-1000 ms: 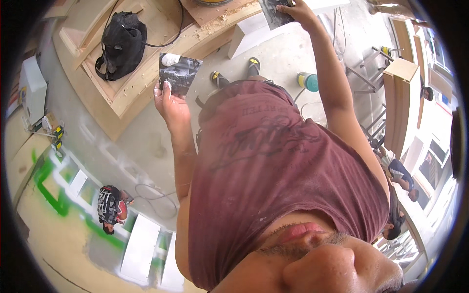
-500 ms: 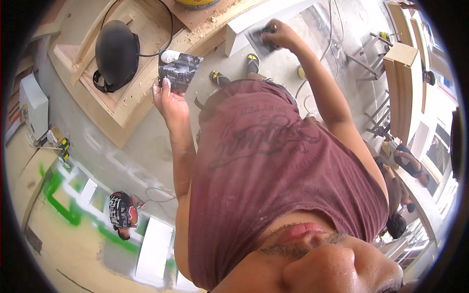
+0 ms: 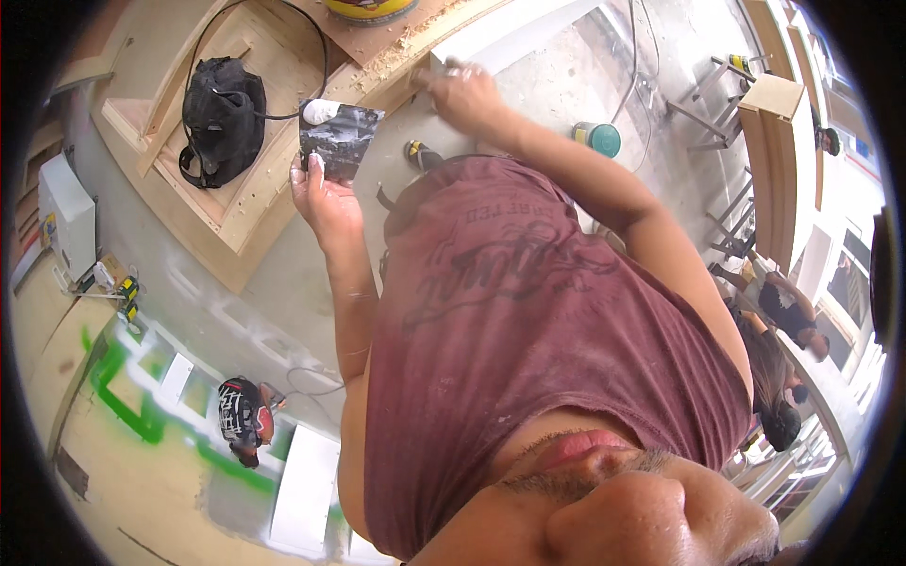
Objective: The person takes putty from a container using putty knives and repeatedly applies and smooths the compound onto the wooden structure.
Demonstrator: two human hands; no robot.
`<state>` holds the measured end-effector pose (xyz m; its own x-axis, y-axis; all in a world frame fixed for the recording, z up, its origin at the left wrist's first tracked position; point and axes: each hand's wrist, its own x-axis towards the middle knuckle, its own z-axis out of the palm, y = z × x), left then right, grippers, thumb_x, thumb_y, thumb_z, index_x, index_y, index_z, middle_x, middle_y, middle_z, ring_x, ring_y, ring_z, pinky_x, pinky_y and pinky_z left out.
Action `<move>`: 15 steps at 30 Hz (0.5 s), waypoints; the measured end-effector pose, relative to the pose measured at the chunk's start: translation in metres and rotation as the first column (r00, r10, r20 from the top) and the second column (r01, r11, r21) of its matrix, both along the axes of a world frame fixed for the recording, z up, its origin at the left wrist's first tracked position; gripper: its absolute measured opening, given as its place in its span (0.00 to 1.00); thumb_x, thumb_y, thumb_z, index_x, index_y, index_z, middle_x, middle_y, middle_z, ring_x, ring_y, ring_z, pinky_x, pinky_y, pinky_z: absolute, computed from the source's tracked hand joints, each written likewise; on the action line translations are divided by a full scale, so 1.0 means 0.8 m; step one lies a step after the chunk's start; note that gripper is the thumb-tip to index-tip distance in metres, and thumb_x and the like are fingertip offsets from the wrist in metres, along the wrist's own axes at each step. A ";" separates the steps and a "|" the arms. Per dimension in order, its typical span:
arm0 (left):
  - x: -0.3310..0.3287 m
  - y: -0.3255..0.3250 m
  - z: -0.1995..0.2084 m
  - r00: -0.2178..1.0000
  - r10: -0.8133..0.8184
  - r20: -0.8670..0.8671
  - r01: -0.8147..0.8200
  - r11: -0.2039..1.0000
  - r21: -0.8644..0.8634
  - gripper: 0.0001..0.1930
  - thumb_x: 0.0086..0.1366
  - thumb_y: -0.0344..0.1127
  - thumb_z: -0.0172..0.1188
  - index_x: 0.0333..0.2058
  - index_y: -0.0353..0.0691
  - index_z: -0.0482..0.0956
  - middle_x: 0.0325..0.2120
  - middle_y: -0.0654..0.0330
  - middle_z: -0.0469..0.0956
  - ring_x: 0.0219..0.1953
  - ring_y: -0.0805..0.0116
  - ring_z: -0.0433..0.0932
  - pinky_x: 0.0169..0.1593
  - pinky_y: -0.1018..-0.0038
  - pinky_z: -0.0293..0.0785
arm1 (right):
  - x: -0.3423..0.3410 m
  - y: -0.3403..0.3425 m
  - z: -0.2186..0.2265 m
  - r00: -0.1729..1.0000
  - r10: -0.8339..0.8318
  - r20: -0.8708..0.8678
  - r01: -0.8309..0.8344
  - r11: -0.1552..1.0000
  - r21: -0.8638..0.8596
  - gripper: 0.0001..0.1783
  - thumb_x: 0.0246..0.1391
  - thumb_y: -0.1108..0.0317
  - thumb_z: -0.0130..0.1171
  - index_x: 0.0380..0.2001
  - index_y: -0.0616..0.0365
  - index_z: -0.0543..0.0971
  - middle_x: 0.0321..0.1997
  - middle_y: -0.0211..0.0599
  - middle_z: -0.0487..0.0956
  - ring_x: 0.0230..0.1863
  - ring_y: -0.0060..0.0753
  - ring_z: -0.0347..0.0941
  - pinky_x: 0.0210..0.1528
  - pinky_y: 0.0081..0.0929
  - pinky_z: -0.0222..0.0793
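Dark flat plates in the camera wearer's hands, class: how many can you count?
1. The dark plate, with a white lump at its upper left corner, is in the left hand. The right hand is blurred, so another may be hidden there.

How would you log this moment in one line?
left hand: holds dark rectangular plate bearing rounded white lump | right hand: blurred, grip unclear

Right hand [image 3: 467, 100] blurred, perhaps half-curled
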<state>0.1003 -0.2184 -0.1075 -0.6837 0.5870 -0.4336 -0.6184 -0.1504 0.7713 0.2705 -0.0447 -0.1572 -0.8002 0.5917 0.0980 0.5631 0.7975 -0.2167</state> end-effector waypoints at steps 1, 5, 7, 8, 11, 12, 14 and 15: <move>-0.002 -0.003 -0.003 1.000 0.016 -0.004 -0.016 1.000 0.009 0.17 0.67 0.29 0.54 0.53 0.36 0.67 0.46 0.56 0.76 0.45 0.65 0.78 0.45 0.68 0.76 | -0.007 -0.014 0.045 0.971 0.025 0.237 0.088 0.887 -0.454 0.18 0.57 0.66 0.50 0.51 0.41 0.78 0.39 0.46 0.82 0.47 0.51 0.78 0.45 0.44 0.75; 0.003 0.005 0.008 0.995 0.008 -0.095 0.000 0.996 0.087 0.21 0.67 0.31 0.57 0.56 0.34 0.64 0.47 0.53 0.74 0.47 0.62 0.77 0.46 0.65 0.76 | 0.047 0.007 0.037 0.949 -0.251 -0.189 0.115 0.838 -0.534 0.15 0.58 0.64 0.53 0.48 0.46 0.81 0.40 0.43 0.83 0.37 0.40 0.81 0.38 0.36 0.77; 0.014 0.021 0.017 0.992 0.048 -0.115 -0.044 0.998 0.034 0.17 0.67 0.32 0.56 0.52 0.36 0.67 0.44 0.57 0.75 0.43 0.66 0.77 0.43 0.68 0.74 | 0.076 0.052 0.056 0.669 -0.686 -0.286 -0.017 0.371 -0.928 0.15 0.60 0.62 0.57 0.48 0.54 0.79 0.40 0.38 0.83 0.35 0.31 0.81 0.33 0.28 0.78; 0.017 0.029 0.021 0.992 0.021 -0.123 -0.016 0.999 0.042 0.16 0.67 0.32 0.56 0.51 0.36 0.67 0.44 0.58 0.75 0.42 0.67 0.77 0.42 0.70 0.75 | 0.085 0.068 0.073 0.574 -0.781 -0.244 -0.127 0.210 -0.969 0.14 0.59 0.63 0.59 0.47 0.57 0.78 0.39 0.35 0.82 0.36 0.27 0.81 0.33 0.25 0.78; 0.028 0.043 0.017 0.988 -0.093 -0.126 0.101 0.993 0.058 0.12 0.69 0.31 0.54 0.49 0.36 0.69 0.41 0.60 0.76 0.38 0.74 0.77 0.37 0.77 0.75 | 0.082 0.069 0.101 0.518 -0.832 -0.202 -0.245 0.082 -0.966 0.15 0.56 0.65 0.63 0.44 0.60 0.76 0.38 0.34 0.81 0.35 0.24 0.80 0.32 0.22 0.79; 0.028 0.046 0.015 0.976 -0.138 -0.171 0.144 0.989 0.025 0.09 0.70 0.31 0.53 0.47 0.36 0.70 0.38 0.61 0.77 0.36 0.76 0.77 0.34 0.79 0.75 | 0.079 0.066 0.104 0.553 -0.800 -0.233 -0.241 0.114 -0.964 0.16 0.55 0.66 0.65 0.44 0.60 0.75 0.39 0.35 0.81 0.33 0.25 0.80 0.30 0.22 0.79; 0.037 0.057 0.021 0.976 -0.154 -0.156 0.161 0.986 0.038 0.12 0.69 0.31 0.53 0.48 0.32 0.70 0.39 0.59 0.77 0.38 0.73 0.78 0.38 0.76 0.78 | 0.061 0.054 0.105 0.566 -0.764 -0.310 -0.351 0.117 -0.929 0.18 0.54 0.68 0.65 0.45 0.63 0.74 0.38 0.34 0.81 0.31 0.23 0.79 0.27 0.20 0.77; 0.041 0.062 0.026 0.976 -0.164 -0.142 0.172 0.984 0.045 0.15 0.69 0.31 0.54 0.50 0.29 0.69 0.40 0.56 0.76 0.40 0.70 0.79 0.42 0.72 0.81 | 0.047 0.044 0.106 0.545 -0.761 -0.351 -0.377 0.151 -0.914 0.18 0.55 0.68 0.64 0.46 0.63 0.74 0.36 0.34 0.81 0.31 0.22 0.79 0.27 0.19 0.76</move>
